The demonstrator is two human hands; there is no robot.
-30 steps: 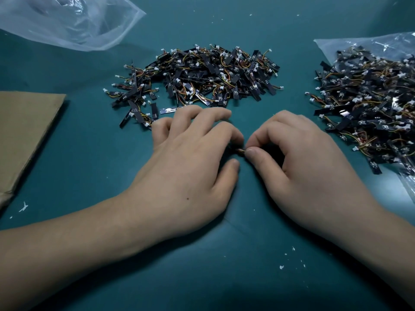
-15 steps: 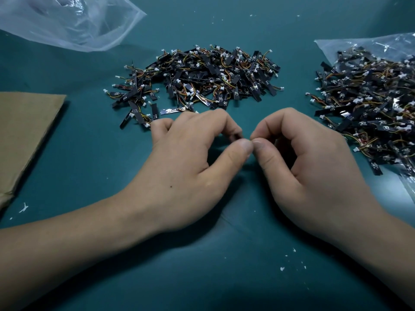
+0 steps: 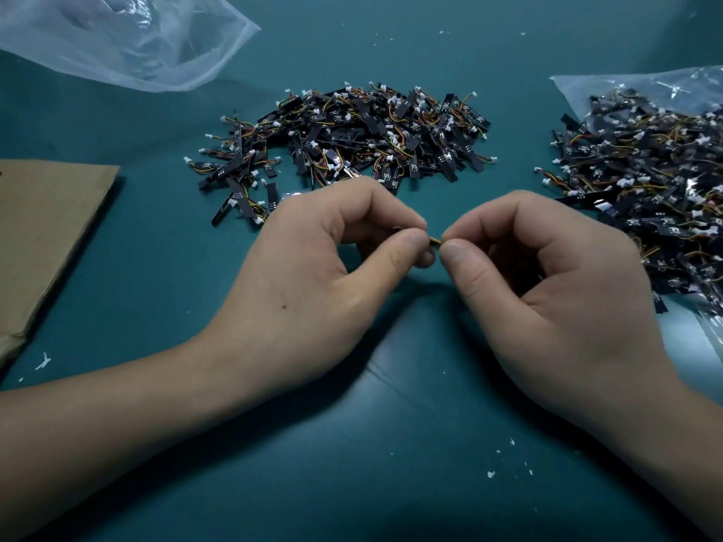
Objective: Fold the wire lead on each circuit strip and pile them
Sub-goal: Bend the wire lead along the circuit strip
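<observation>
My left hand and my right hand meet at the table's middle, a little above the teal mat. Between their thumbs and forefingers they pinch one circuit strip; only a short yellow-orange bit of its wire lead shows in the gap, the rest hidden by my fingers. Behind my hands lies a wide pile of black circuit strips with coloured leads and white plugs. A second heap of strips sits at the right on a clear plastic bag.
A crumpled clear plastic bag lies at the back left. A brown cardboard sheet covers the left edge of the teal mat. Small white crumbs dot the mat near the front right.
Both hands have lifted off the mat and turned thumbs inward. My left hand went from lying flat over the strip to pinching it, and a short piece of wire now shows between the fingertips.
</observation>
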